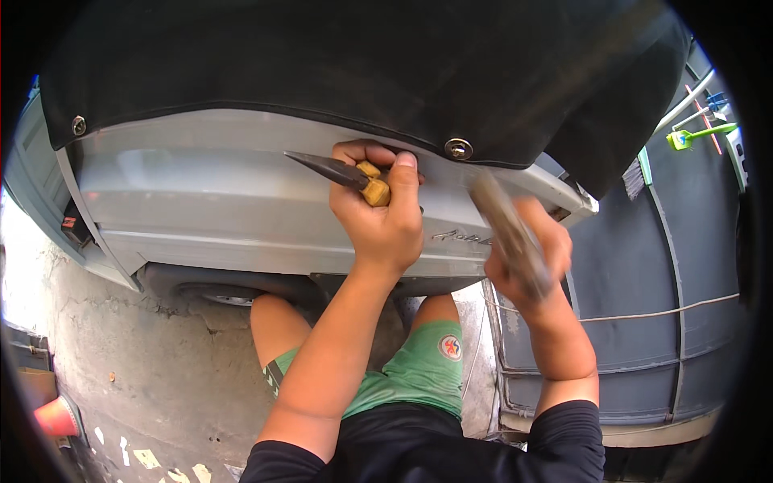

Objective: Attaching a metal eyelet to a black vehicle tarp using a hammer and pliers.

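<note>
My left hand [380, 229] is closed around long-nose pliers [330, 167] with yellow handles, their dark pointed jaws aimed left. Its thumb and fingers meet at the lower edge of a black cover [346, 64]; whether they pinch anything small there is hidden. To the right, my right hand [543, 245] grips a hammer [509, 229], raised and smeared by motion, its head toward me. Between the hands, a round metal fastener [458, 149] sits on the cover's edge. A second metal fastener [79, 125] is at the cover's left corner.
Below the cover is the silver side panel of a vehicle [193, 197], with a wheel [221, 294] beneath. A dark grey panelled surface [628, 322] with a green brush [680, 140] is at right. An orange cone [58, 417] and paper scraps [147, 459] lie at lower left.
</note>
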### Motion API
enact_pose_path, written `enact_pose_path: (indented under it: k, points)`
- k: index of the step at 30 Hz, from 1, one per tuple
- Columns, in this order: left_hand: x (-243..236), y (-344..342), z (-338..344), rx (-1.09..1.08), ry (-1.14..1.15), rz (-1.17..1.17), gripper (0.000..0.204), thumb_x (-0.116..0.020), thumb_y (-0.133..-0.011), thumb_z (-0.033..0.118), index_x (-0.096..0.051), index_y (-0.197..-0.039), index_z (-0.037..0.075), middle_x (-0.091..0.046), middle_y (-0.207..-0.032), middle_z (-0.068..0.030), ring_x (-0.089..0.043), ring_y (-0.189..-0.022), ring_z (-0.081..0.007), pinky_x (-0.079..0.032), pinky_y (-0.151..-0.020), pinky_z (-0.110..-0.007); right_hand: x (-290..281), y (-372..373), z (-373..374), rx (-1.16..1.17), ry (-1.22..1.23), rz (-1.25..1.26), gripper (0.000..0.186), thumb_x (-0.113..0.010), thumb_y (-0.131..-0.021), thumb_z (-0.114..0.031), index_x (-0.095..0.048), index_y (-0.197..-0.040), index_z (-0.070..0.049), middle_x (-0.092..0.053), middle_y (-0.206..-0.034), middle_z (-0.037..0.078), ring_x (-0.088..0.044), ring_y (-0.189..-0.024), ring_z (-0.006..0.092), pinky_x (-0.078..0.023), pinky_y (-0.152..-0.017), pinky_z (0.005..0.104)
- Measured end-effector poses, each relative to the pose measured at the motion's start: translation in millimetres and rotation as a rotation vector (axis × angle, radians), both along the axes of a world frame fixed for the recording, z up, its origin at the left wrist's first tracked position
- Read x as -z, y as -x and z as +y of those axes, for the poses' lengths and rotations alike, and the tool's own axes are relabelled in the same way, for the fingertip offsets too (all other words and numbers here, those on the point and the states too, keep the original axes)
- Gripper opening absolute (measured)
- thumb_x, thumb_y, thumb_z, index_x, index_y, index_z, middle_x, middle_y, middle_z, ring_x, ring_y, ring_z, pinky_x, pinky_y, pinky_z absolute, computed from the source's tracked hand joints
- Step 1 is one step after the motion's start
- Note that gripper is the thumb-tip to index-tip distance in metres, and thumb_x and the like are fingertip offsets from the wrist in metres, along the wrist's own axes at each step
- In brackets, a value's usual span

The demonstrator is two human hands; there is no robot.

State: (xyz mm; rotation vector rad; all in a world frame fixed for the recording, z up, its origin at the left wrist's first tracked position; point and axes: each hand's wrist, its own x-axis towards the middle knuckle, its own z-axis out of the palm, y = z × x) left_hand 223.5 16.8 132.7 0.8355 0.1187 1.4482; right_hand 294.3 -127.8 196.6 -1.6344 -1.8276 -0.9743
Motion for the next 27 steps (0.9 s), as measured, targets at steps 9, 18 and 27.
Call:
enact_pose_path:
  k: [9, 18, 27]
  points:
    - [5, -4, 1, -0.015, 0.048, 0.029, 0.026, -0.075, -0.094, 0.014, -0.051, -0.094, 0.005, -0.054, -0.083, -0.0007, -0.049, -0.071, -0.0058, -0.042, -0.064, -0.022, -4, 2, 17, 0.319, 0.139, 0.043, 0.033, -0.072, -0.079, 0.0, -0.061, -0.11, -0.004, -0.068, -0.081, 0.014, -0.067, -0.065, 0.0342, -0.053, -0.057, 0.0409]
    - [4, -3, 3, -0.057, -0.008, 0.064, 0.037, -0.083, -0.088, 0.015, -0.048, -0.095, 0.005, -0.058, -0.083, -0.0035, -0.057, -0.07, -0.008, -0.047, -0.064, -0.024, 2, 9, 6, 0.267, 0.174, 0.182, 0.025, -0.074, -0.085, 0.0, -0.063, -0.107, 0.001, -0.071, -0.08, 0.015, -0.072, -0.065, 0.0303, -0.056, -0.058, 0.0373]
    - [-11, -6, -3, -0.077, -0.016, 0.076, 0.044, -0.088, -0.082, 0.01, -0.046, -0.096, 0.006, -0.06, -0.082, -0.0042, -0.059, -0.07, -0.0092, -0.048, -0.064, -0.023, 54, -11, -14, 0.124, -0.306, 0.239, 0.026, -0.077, -0.084, -0.004, -0.068, -0.107, 0.003, -0.071, -0.079, 0.016, -0.07, -0.062, 0.0293, -0.057, -0.061, 0.0351]
